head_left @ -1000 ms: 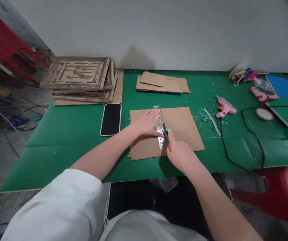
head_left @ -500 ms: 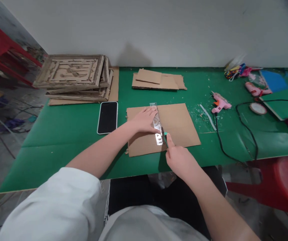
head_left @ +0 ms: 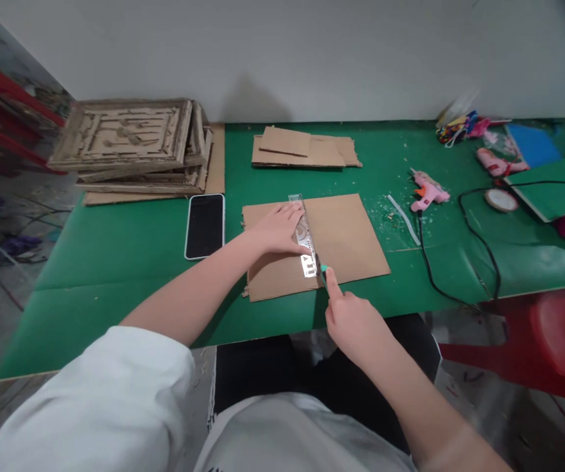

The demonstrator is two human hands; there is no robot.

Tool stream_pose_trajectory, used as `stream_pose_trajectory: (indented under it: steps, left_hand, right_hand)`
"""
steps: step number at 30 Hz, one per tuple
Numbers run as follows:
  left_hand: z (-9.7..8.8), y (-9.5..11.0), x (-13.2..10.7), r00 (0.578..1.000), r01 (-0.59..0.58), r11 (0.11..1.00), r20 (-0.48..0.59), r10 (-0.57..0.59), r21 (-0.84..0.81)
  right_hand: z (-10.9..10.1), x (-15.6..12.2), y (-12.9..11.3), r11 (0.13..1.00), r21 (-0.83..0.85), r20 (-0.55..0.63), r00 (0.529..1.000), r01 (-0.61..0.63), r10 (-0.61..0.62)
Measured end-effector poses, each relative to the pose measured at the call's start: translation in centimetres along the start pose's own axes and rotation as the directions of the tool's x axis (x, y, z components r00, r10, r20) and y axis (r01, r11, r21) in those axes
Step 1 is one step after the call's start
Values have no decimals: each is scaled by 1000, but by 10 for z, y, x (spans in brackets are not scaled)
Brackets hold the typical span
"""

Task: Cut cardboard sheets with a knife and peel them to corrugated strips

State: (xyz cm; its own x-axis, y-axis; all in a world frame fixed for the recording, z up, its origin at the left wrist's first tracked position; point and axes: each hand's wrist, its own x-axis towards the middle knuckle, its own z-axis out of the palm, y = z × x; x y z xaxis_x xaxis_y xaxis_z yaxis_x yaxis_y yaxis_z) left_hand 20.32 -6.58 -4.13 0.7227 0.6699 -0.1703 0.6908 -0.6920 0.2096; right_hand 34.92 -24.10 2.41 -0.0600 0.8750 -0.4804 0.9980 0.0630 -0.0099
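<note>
A brown cardboard sheet (head_left: 349,233) lies flat in front of me on the green table. Across it, running away from me, is a clear plastic ruler (head_left: 307,259) with cut-out shapes. My left hand (head_left: 280,229) presses the ruler down, fingers stretched out and thumb apart. Along the ruler's right edge, my right hand (head_left: 356,321) grips a utility knife (head_left: 323,271) with a green part showing, index finger laid along it. The blade end meets the cardboard beside the ruler; most of the handle is hidden by the hand.
Stacked cardboard frames (head_left: 125,137) stand at the back left, behind a phone (head_left: 205,226). Cut cardboard pieces (head_left: 302,151) lie at the back. On the right are a pink glue gun (head_left: 428,190) with its black cord (head_left: 427,262), a glue stick (head_left: 404,219) and a tape roll (head_left: 501,200).
My right hand has drawn the knife slightly toward me along the ruler's edge. The left hand stays on the ruler. The whole view has shifted a little.
</note>
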Motion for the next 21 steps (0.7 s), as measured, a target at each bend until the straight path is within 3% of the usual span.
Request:
stream_pose_trajectory:
  steps: [5, 21]
  left_hand:
    - [1, -1, 1, 1000, -2, 1000, 3, 2, -7]
    - [0, -1, 2, 1000, 8, 999, 26, -7, -35]
  right_hand:
    - [4, -13, 0, 1000, -20, 45, 999, -21, 22]
    - [27, -39, 3, 999, -47, -4, 1000, 5, -5]
